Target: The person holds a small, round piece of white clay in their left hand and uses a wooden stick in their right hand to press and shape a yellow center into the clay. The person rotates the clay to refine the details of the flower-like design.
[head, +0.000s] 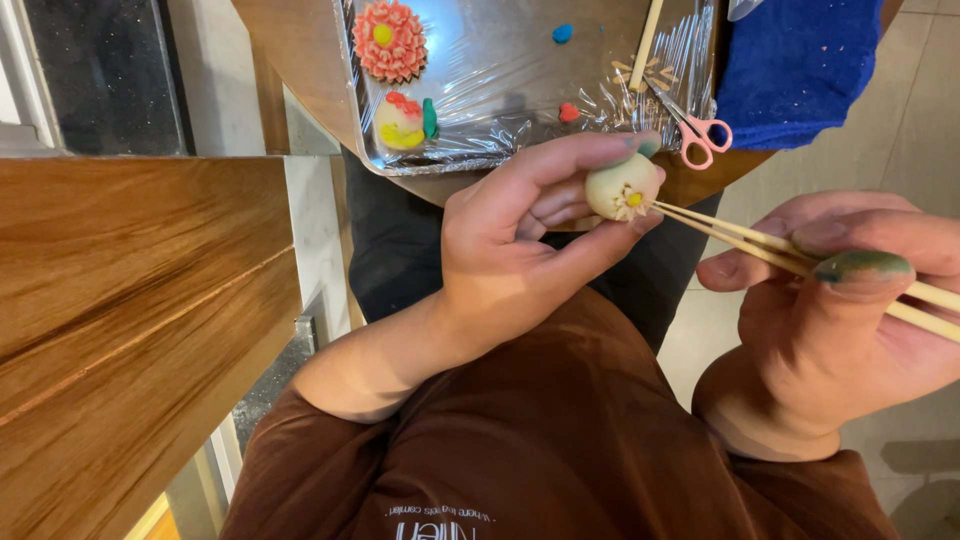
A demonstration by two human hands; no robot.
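Near the centre of the frame the left hand pinches a small cream-coloured dough ball between thumb and curled fingers, holding it up in the air just below the edge of the tray; the ball carries a small white flower shape with a yellow dot on the side facing the other hand. At the right edge the right hand is closed round a pair of thin wooden sticks, gripped like chopsticks, with the thumb, its tip smeared green, lying over them; the stick tips touch the little flower on the ball. Both forearms come out of brown sleeves at the bottom of the frame, where the brown shirt shows a line of small pale print, seen upside down. Above the hands, at the top centre, a tray lined with crinkled clear film rests on a round wooden table. On the film, at the upper left of the tray, sits a coral-pink flower piece with a yellow centre, and just below it a pale round piece with red, yellow and green bits. A small blue blob and a small red blob lie further right on the film, near some short wooden sticks and a pair of small pink-handled scissors. A blue cloth lies at the upper right, just beside the tray. A broad wooden surface fills the left side of the frame.
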